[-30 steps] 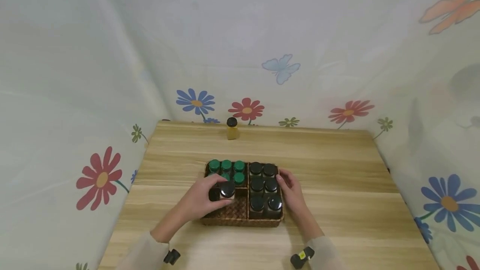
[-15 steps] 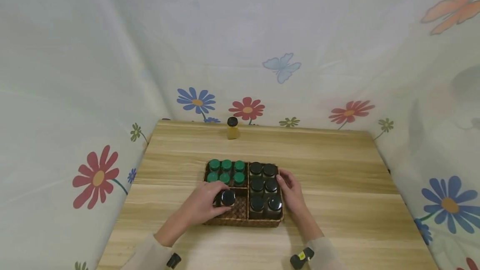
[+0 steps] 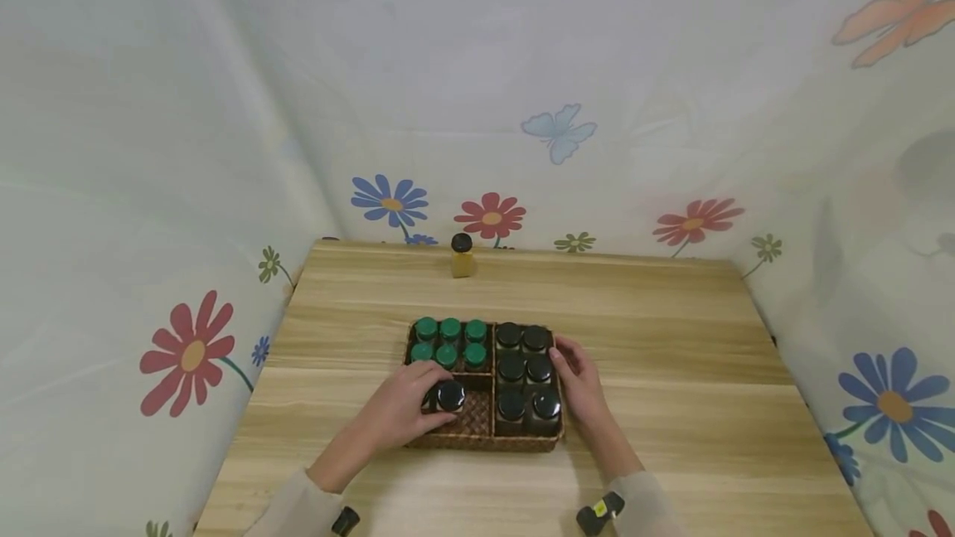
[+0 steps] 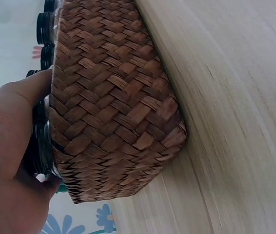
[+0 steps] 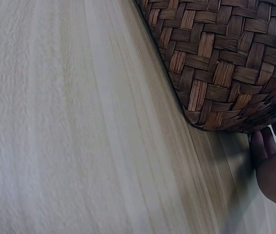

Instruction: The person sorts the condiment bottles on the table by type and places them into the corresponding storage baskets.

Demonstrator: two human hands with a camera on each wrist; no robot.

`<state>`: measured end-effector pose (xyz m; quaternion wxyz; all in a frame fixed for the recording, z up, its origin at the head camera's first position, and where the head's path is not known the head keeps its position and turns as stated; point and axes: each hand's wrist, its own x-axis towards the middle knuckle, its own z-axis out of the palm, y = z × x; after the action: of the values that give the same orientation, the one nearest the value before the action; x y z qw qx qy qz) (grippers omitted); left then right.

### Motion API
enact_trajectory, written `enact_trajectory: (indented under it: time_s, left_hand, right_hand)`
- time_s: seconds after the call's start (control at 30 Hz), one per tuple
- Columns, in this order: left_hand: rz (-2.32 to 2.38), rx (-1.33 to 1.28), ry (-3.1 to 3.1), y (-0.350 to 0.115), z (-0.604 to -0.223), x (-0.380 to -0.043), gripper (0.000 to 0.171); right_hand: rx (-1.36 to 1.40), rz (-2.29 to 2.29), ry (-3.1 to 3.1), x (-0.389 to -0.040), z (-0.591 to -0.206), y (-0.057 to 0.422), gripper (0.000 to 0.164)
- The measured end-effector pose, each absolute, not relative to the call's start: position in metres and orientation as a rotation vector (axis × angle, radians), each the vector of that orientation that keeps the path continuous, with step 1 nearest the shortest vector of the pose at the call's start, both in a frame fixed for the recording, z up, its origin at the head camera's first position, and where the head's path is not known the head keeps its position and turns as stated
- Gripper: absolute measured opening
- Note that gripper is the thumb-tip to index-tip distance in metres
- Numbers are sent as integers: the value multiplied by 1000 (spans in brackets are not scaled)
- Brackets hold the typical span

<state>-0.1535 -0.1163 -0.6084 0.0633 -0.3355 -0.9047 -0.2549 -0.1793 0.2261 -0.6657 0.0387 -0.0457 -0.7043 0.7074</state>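
Note:
A woven brown basket (image 3: 522,443) with three compartments sits on the table. My left hand (image 3: 406,406) reaches into its front-left compartment and grips a jar with a glossy black lid (image 3: 451,395). Another black lid shows partly behind the fingers, to the left of that jar. In the left wrist view, the left hand (image 4: 11,141) bends over the basket wall (image 4: 108,83), which hides most of the jars. My right hand (image 3: 584,388) touches the basket's right side, the thumb by the rim. In the right wrist view, its fingers (image 5: 269,141) lie against the woven wall (image 5: 226,63).
Several green-lidded jars (image 3: 450,328) fill the back-left compartment. Several black-lidded jars (image 3: 511,367) stand in the right one. A small yellow jar with a black lid (image 3: 462,259) stands near the table's back edge, before a flowered cloth (image 3: 627,147).
My left hand has lowered the black-lidded jar into the front-left compartment and shifted it slightly left, uncovering the green lids. The right hand has stayed at the basket's side.

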Motion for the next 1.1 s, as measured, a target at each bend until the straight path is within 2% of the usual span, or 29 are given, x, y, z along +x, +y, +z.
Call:
enact_trajectory:
  time_s: [0.4,0.5,0.63,0.8,0.93,1.1]
  left_hand:
    - [-694,-1031,-2725,-117,-607,-153,52]
    - [-631,-1058,-2712,-118,-604,-153,57]
    - [-494,-1108,-2666,-116,-591,-154,63]
    - [-483,-1187,-2602,-110,-563,-160,54]
    - [-710,-1169,-2621,-107,-539,-178,50]
    - [-1035,-921,-2726,-108,-522,-224,49]
  right_hand:
    - [-146,2200,-2155,-179,-663,227,41]
    - [-140,2214,-2156,-179,-663,227,42]
    - [-141,2218,-2158,-178,-664,228,43]
    - [-152,2223,-2155,-177,-664,228,43]
    - [-157,2206,-2159,-178,-664,228,42]
    - [-143,2212,-2148,-177,-664,227,42]
